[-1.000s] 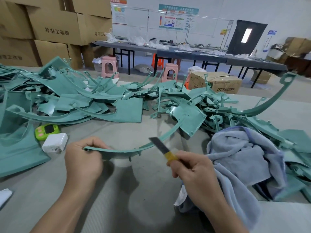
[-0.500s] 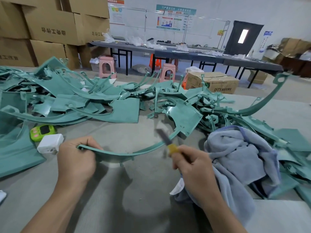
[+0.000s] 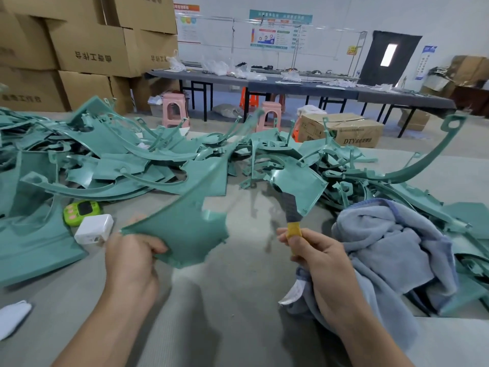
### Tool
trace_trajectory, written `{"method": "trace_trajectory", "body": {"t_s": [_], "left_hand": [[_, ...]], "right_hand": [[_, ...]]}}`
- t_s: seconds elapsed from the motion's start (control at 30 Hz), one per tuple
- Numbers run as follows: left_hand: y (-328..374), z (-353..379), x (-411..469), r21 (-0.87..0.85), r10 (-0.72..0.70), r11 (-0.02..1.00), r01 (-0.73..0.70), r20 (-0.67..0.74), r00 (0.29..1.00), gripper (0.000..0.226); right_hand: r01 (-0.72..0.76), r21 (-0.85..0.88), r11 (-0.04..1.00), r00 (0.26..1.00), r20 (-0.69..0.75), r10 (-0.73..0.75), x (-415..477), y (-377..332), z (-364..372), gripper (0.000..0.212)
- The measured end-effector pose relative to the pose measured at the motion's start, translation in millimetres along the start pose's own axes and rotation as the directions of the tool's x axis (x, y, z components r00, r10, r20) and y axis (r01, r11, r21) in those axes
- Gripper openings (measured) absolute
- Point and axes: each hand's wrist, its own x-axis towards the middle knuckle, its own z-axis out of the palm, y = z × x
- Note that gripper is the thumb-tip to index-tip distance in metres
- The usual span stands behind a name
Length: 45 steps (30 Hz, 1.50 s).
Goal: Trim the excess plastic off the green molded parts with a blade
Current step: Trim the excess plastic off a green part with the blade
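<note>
A green molded part is hanging over the table, the left hand gripping its near corner, the right hand clutching the blade upright nearby; flexing plastic may be inviting a slip toward that left hand.

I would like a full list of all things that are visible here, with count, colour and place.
held part: one, green, raised in the left hand
loose parts: many, green, piled across the table
blade: one, dark with yellow wrap, in the right hand
towel: one, grey-blue, table right
gadget: one, lime green, table left
charger: one, white, beside the gadget
boxes: several, brown, stacked back left
stools: two, pink, behind the table
left hand: grips the held part
right hand: grips the blade
</note>
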Motion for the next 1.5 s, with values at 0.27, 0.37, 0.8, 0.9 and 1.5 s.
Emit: {"method": "trace_trajectory", "body": {"t_s": [0.27,0.37,0.8,0.9,1.5], "left_hand": [[-10.5,12.8,-23.1,0.092,-0.539,0.842,0.532,0.204,0.817,0.031],[-7.4,14.3,-26.0,0.174,-0.513,0.856,0.486,0.181,0.839,0.032],[2.1,11.4,-19.8,0.277,-0.654,0.754,0.596,0.239,0.718,0.043],[1.4,10.9,-18.1,0.279,-0.655,0.753,0.596,0.23,0.72,0.043],[5.4,11.7,-20.1,0.228,-0.61,0.787,0.574,0.139,0.78,0.035]], "right_hand": [[-0.049,0.101,0.994,0.983,0.182,0.029,-6.2,0.2,8.8,0.025],[0.041,0.084,0.996,0.985,0.164,-0.054,-6.3,1.2,8.3,0.019],[0.059,-0.442,0.895,0.892,-0.38,-0.246,0.6,8.0,3.2,0.027],[0.167,-0.473,0.865,0.936,-0.199,-0.289,-3.8,9.9,6.5,0.022],[0.138,-0.41,0.902,0.976,-0.097,-0.193,1.2,19.5,14.1,0.031]]}}
